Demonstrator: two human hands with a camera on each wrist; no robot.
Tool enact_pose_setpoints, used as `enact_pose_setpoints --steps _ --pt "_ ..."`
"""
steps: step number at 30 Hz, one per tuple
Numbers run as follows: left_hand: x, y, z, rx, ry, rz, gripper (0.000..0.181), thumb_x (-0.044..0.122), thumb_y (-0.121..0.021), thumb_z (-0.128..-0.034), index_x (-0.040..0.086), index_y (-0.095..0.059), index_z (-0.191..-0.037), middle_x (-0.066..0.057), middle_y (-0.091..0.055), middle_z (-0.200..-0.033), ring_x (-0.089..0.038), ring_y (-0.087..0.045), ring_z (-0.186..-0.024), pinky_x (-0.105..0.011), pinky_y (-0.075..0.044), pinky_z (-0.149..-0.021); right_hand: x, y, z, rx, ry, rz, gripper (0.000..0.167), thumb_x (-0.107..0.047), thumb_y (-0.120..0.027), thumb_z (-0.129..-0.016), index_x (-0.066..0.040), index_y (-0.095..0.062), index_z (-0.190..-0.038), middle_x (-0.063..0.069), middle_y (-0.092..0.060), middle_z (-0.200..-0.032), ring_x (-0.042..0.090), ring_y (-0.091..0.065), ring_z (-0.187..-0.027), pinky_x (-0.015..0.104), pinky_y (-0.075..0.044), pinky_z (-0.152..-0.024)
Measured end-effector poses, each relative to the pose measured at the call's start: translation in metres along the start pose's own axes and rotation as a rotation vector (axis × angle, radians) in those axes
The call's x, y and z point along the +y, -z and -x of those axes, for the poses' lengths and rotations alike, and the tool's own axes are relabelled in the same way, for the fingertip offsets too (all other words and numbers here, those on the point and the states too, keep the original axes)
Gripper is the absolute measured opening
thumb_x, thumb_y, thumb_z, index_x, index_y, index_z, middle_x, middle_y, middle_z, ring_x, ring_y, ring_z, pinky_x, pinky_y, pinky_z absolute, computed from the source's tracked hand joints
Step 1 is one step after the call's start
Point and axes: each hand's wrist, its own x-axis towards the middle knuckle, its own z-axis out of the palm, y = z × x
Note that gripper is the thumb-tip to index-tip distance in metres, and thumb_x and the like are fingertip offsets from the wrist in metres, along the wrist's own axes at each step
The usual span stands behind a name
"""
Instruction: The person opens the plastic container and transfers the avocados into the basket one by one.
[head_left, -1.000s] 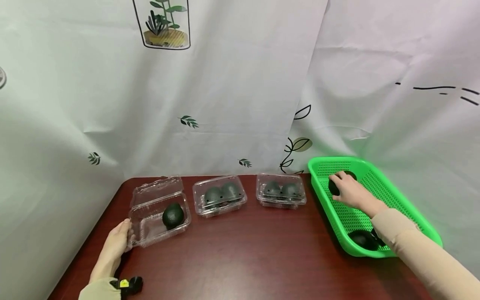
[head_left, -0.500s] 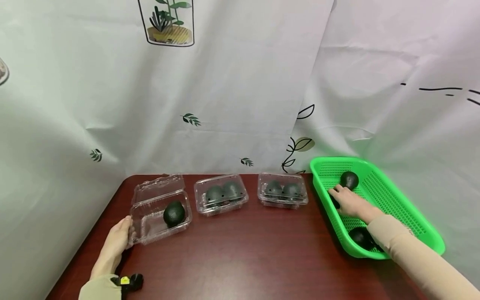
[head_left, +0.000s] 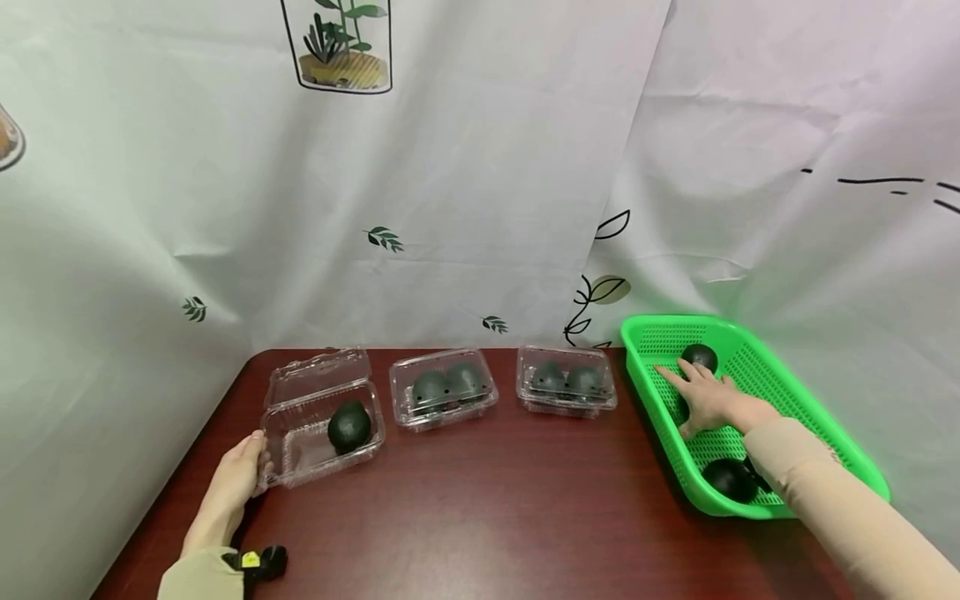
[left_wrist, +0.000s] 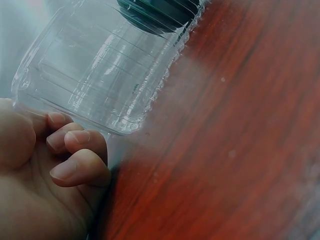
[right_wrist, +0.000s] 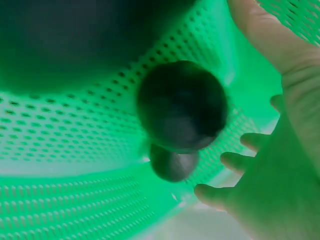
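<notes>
My left hand pinches the near-left edge of a clear plastic clamshell box, its lid raised at the back. In the left wrist view, the thumb and curled fingers meet at the box's edge. One dark green avocado lies in the box's right half. My right hand hovers inside a green basket with its fingers spread, holding nothing. Beneath it sits a partly hidden avocado. Another avocado lies at the basket's far end, and one more avocado at the near end.
Two closed clamshell boxes, a middle box and a right box, each show two avocados and stand along the back of the reddish-brown table. A white patterned curtain hangs right behind the table.
My right hand has let go of an avocado in the basket and its fingers have spread apart. My left hand has kept its hold on the open box.
</notes>
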Motion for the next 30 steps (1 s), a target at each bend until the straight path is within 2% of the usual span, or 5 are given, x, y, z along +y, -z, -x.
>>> enact_pose_setpoints --steps 3,7,16,24,30 --pt "0.001 0.0 0.0 0.002 -0.001 -0.011 0.044 0.043 -0.026 -0.1065 0.007 -0.042 -0.086 0.002 -0.043 -0.074 -0.006 -0.046 -0.059 -0.025 -0.041 -0.05 -0.001 0.013 0.002 0.009 0.005 -0.004 0.123 -0.048 -0.089 -0.061 -0.016 -0.017 -0.155 0.033 -0.011 -0.152 0.058 -0.016 -0.134 0.08 -0.018 -0.092" --pt "0.001 0.0 0.0 0.002 -0.003 -0.011 0.044 0.043 -0.026 -0.1065 0.007 -0.043 -0.087 0.003 -0.044 -0.074 -0.006 -0.047 -0.06 -0.025 -0.041 -0.05 -0.008 0.037 0.0 0.068 0.031 0.0 0.126 -0.056 -0.085 -0.061 -0.018 -0.013 -0.156 0.034 -0.01 -0.152 0.059 -0.017 -0.133 0.079 -0.02 -0.092" --pt "-0.001 0.002 -0.001 -0.011 0.008 -0.002 0.042 0.04 -0.026 -0.1073 0.009 -0.043 -0.086 0.003 -0.043 -0.072 -0.007 -0.044 -0.057 -0.025 -0.039 -0.049 -0.049 0.09 -0.007 0.214 0.128 0.011 0.116 -0.047 -0.086 -0.068 -0.015 -0.018 -0.156 0.031 -0.012 -0.154 0.054 -0.018 -0.136 0.075 -0.02 -0.098" --pt "-0.002 0.002 -0.001 0.003 0.009 -0.024 0.045 0.042 -0.025 -0.1069 0.006 -0.043 -0.088 0.002 -0.044 -0.074 -0.008 -0.045 -0.058 -0.026 -0.04 -0.05 -0.117 0.103 -0.035 0.31 0.358 0.034 0.106 -0.041 -0.087 -0.07 -0.018 -0.026 -0.155 0.025 -0.02 -0.155 0.046 -0.024 -0.138 0.071 -0.024 -0.101" --pt "-0.002 0.001 0.0 0.002 0.004 -0.02 0.044 0.043 -0.026 -0.1068 0.007 -0.043 -0.086 0.001 -0.044 -0.074 -0.007 -0.045 -0.058 -0.026 -0.04 -0.05 -0.172 0.105 -0.059 0.361 0.519 0.065 0.097 -0.041 -0.085 -0.074 -0.018 -0.032 -0.153 0.019 -0.025 -0.155 0.037 -0.027 -0.14 0.061 -0.028 -0.105"
